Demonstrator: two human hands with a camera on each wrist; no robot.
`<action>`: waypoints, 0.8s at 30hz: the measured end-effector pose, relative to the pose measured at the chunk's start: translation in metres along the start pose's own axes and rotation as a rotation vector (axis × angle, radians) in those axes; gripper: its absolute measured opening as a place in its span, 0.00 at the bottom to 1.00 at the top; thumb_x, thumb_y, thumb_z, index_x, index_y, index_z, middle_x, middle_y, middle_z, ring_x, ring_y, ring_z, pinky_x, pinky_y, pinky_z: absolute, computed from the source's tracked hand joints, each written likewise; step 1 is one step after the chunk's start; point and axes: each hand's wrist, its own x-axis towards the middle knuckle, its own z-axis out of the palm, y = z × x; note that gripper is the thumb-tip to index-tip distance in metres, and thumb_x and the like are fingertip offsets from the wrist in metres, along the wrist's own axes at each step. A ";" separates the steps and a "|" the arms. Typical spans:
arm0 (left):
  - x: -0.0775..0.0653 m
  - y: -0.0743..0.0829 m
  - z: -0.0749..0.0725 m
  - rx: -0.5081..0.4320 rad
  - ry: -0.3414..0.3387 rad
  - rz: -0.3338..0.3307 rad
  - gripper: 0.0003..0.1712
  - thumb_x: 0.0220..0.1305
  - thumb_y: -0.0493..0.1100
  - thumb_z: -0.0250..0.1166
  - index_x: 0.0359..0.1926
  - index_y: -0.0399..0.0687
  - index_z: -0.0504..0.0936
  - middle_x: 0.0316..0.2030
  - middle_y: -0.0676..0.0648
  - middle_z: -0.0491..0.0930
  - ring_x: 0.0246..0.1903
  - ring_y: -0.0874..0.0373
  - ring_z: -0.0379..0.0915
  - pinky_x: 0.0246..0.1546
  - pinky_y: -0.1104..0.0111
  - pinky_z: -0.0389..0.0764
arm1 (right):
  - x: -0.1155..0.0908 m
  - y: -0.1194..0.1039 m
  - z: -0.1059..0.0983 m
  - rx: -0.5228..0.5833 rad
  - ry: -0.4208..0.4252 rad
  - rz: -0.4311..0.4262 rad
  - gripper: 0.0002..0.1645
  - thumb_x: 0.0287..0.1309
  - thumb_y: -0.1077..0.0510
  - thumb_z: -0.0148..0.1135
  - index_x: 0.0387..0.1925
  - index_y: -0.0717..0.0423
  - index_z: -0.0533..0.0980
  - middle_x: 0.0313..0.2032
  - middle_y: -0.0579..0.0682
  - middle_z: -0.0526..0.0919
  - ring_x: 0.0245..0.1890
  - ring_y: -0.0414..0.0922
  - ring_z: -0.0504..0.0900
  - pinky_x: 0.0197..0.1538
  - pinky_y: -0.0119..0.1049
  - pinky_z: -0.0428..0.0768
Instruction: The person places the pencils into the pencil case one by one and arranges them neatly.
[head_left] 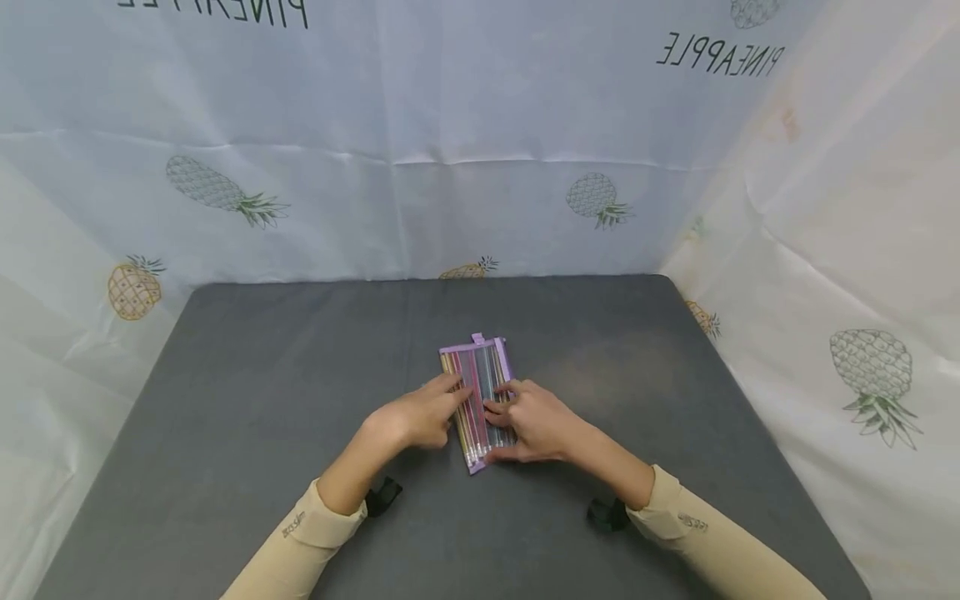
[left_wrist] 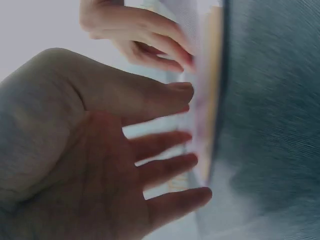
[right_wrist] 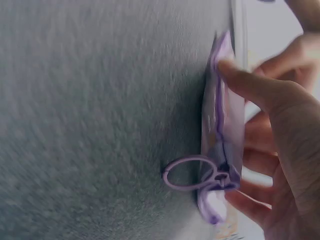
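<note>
A flat, see-through pencil case (head_left: 477, 367) with purple trim lies on the dark grey table, slightly tilted in the head view. Through its clear face show several long, thin sticks like pencils, in yellow, pink and grey-blue. My left hand (head_left: 425, 412) reaches in from the left, its fingertips on the case's upper face; in the left wrist view its fingers are spread. From the other side my right hand (head_left: 536, 423) rests fingers on the case, thumb at its near end. In the right wrist view a purple ring (right_wrist: 190, 172) hangs at the zipper edge.
The dark grey table (head_left: 262, 375) spreads around the case on all sides. White cloth (head_left: 480, 217) printed with pineapples hangs behind it and at both sides. Black wrist pieces (head_left: 384, 497) show under the beige sleeves (head_left: 322, 521).
</note>
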 end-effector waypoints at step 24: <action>0.013 0.009 0.022 0.169 -0.023 0.040 0.50 0.70 0.30 0.67 0.87 0.56 0.57 0.89 0.46 0.46 0.89 0.45 0.39 0.85 0.39 0.56 | -0.023 0.008 0.011 0.218 -0.105 0.176 0.54 0.73 0.30 0.63 0.76 0.72 0.67 0.78 0.69 0.69 0.81 0.62 0.69 0.79 0.56 0.74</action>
